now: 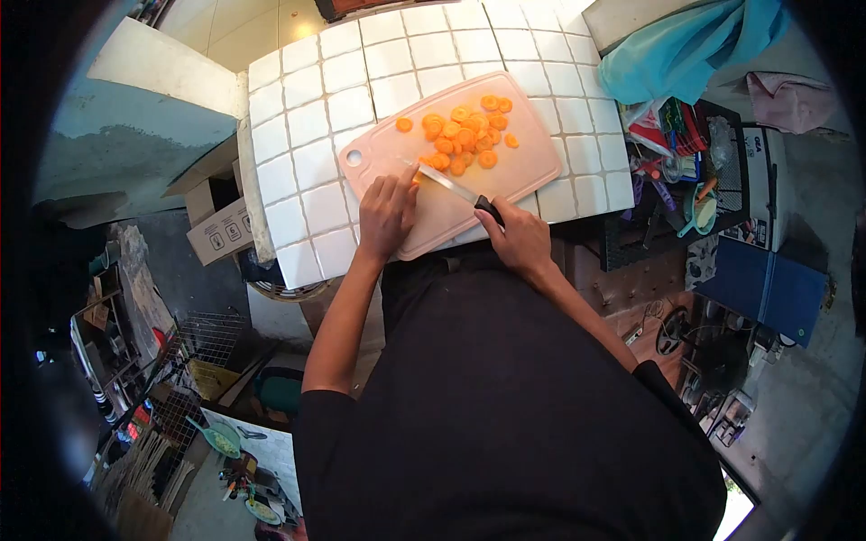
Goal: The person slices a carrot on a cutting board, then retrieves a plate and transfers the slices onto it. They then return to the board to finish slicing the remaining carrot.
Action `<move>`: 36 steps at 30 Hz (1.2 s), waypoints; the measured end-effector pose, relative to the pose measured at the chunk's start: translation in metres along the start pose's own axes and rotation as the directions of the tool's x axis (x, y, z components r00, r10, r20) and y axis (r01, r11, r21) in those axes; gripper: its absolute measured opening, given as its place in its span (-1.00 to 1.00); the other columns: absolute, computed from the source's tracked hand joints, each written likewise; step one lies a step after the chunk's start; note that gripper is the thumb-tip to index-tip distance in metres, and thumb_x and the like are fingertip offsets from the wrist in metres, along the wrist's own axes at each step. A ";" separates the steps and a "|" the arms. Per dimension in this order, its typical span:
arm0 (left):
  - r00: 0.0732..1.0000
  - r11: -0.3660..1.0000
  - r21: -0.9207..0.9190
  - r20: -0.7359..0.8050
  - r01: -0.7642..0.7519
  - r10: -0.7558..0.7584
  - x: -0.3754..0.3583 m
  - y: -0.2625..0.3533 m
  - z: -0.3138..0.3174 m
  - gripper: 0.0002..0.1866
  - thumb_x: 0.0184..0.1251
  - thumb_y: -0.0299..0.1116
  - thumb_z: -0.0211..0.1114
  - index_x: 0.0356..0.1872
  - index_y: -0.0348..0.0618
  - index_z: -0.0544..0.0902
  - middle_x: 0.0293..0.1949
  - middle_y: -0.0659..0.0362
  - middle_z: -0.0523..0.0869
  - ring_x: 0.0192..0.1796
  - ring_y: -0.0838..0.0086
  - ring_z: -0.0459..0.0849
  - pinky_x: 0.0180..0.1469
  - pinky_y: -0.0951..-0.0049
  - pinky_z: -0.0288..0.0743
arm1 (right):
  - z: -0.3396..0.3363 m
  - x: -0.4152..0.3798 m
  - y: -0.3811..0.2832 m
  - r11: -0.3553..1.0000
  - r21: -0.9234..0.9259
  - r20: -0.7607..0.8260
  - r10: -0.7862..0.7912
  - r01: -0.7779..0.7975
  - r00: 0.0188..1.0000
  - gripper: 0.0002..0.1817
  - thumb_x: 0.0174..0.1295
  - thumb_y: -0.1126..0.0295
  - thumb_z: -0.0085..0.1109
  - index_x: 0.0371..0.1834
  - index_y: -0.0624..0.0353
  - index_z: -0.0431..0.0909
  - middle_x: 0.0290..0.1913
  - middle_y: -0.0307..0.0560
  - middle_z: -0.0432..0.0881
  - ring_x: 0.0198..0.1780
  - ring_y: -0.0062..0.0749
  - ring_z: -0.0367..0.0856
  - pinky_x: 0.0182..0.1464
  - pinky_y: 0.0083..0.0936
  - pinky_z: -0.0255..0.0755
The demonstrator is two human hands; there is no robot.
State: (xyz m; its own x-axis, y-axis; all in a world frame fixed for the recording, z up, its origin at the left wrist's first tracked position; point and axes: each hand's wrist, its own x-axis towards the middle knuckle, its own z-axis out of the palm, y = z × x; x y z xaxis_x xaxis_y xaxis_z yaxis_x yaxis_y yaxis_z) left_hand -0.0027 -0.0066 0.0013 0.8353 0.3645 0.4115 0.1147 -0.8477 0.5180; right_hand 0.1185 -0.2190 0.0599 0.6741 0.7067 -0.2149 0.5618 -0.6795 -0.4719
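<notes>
head view: right hand [521,238] grips a knife [453,187]; left hand [387,216], curled, holds carrot [417,178].

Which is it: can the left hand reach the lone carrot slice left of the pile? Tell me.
Probably yes: the left hand is near the lone carrot slice, with bare cutting board between them, though the knife points in close beside the fingertips.

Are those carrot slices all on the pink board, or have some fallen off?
On the board: every carrot slice I can see lies within the edges of the pink board; none shows on the white tiles.
</notes>
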 end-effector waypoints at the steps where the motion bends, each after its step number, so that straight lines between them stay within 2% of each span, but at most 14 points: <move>1: 0.998 0.998 -0.059 -0.062 0.015 -0.018 -0.001 0.000 0.001 -0.67 0.27 -0.54 0.40 0.07 -0.23 0.73 -0.32 0.10 0.61 -0.24 0.23 0.62 -0.19 0.21 0.56 | 0.002 0.000 0.002 0.998 0.046 0.002 0.040 -0.040 0.999 -0.54 0.53 -0.07 0.09 -0.20 0.15 0.57 -0.40 0.22 0.71 -0.31 0.26 0.72 -0.25 0.10 0.52; 2: 0.998 0.998 -0.058 -0.061 0.016 -0.020 -0.003 -0.001 0.002 -0.67 0.27 -0.54 0.40 0.07 -0.23 0.73 -0.32 0.10 0.61 -0.24 0.23 0.62 -0.19 0.21 0.56 | 0.002 0.000 0.003 0.998 0.047 0.003 0.040 -0.040 0.999 -0.54 0.53 -0.07 0.09 -0.20 0.15 0.57 -0.40 0.22 0.71 -0.31 0.26 0.72 -0.25 0.10 0.52; 4: 0.992 0.996 -0.069 -0.113 -0.059 0.051 -0.006 -0.003 0.003 -0.86 0.29 -0.52 0.45 -0.17 -0.27 0.70 -0.32 0.08 0.65 -0.26 0.20 0.66 -0.21 0.20 0.58 | 0.001 0.000 0.005 0.977 0.206 0.053 0.038 -0.048 0.998 -0.52 0.53 -0.09 0.07 -0.22 0.16 0.56 -0.41 0.25 0.70 -0.29 0.29 0.71 -0.24 0.14 0.49; 5: 0.993 0.996 -0.070 -0.110 -0.059 0.051 -0.005 -0.003 0.003 -0.86 0.29 -0.52 0.45 -0.17 -0.27 0.70 -0.32 0.08 0.65 -0.26 0.20 0.66 -0.21 0.20 0.58 | 0.002 0.000 0.005 0.977 0.207 0.054 0.041 -0.051 0.998 -0.52 0.53 -0.09 0.07 -0.22 0.16 0.56 -0.41 0.25 0.70 -0.29 0.29 0.71 -0.24 0.14 0.49; 7: 0.989 0.996 -0.060 -0.137 -0.069 0.060 -0.005 -0.001 0.002 -0.86 0.21 -0.54 0.49 -0.28 -0.26 0.69 -0.32 0.09 0.67 -0.25 0.19 0.69 -0.21 0.22 0.60 | 0.003 -0.001 0.003 0.984 0.168 0.158 0.028 -0.055 0.987 -0.51 0.53 -0.12 0.06 -0.18 0.14 0.60 -0.40 0.26 0.71 -0.27 0.29 0.71 -0.22 0.13 0.51; 11: 0.994 0.997 -0.031 -0.088 -0.069 0.066 -0.009 -0.005 0.001 -0.85 0.16 -0.55 0.50 -0.27 -0.26 0.69 -0.30 0.10 0.69 -0.24 0.20 0.70 -0.20 0.23 0.61 | 0.006 -0.002 0.005 0.989 0.146 0.170 -0.008 -0.017 0.985 -0.49 0.52 -0.14 0.05 -0.11 0.12 0.65 -0.39 0.27 0.71 -0.25 0.29 0.72 -0.21 0.13 0.52; 13: 0.990 0.997 -0.034 -0.122 -0.072 0.068 -0.008 -0.004 0.001 -0.83 0.12 -0.57 0.50 -0.27 -0.25 0.70 -0.29 0.11 0.70 -0.22 0.21 0.72 -0.19 0.25 0.62 | 0.003 0.000 0.004 0.991 0.132 0.200 0.008 -0.035 0.980 -0.48 0.52 -0.16 0.04 -0.06 0.11 0.68 -0.36 0.28 0.72 -0.23 0.29 0.72 -0.18 0.12 0.53; 17: 0.985 0.994 -0.017 -0.143 -0.105 0.102 -0.007 -0.003 0.002 -0.82 0.12 -0.58 0.50 -0.25 -0.24 0.70 -0.29 0.12 0.70 -0.21 0.22 0.72 -0.18 0.26 0.62 | 0.000 0.001 0.003 0.993 0.113 0.206 0.013 -0.037 0.978 -0.48 0.52 -0.16 0.04 -0.06 0.12 0.68 -0.32 0.29 0.73 -0.19 0.29 0.72 -0.15 0.11 0.54; 19: 0.991 0.996 -0.026 -0.102 -0.090 0.087 -0.009 -0.004 0.000 -0.81 0.12 -0.58 0.49 -0.23 -0.24 0.71 -0.28 0.13 0.70 -0.20 0.23 0.73 -0.16 0.27 0.63 | -0.001 0.001 0.001 0.988 0.151 0.217 0.003 -0.036 0.976 -0.48 0.53 -0.15 0.03 -0.04 0.12 0.67 -0.29 0.28 0.74 -0.16 0.30 0.72 -0.13 0.12 0.54; 36: 0.993 0.993 -0.064 -0.074 -0.098 0.093 -0.006 -0.002 -0.002 -0.77 0.12 -0.60 0.47 -0.17 -0.28 0.71 -0.20 0.09 0.72 -0.12 0.19 0.74 -0.09 0.25 0.65 | 0.000 0.004 0.000 0.997 0.070 0.282 0.010 -0.031 0.959 -0.52 0.58 -0.13 -0.07 -0.06 0.08 0.56 -0.29 0.28 0.72 -0.15 0.33 0.70 -0.13 0.18 0.51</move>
State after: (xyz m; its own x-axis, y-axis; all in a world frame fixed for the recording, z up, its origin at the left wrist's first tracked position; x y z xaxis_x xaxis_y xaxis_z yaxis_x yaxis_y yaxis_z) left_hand -0.0091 -0.0063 -0.0014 0.8003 0.3115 0.5123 -0.0022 -0.8529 0.5220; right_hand 0.1211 -0.2165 0.0588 0.5169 0.7271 -0.4519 0.5061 -0.6853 -0.5237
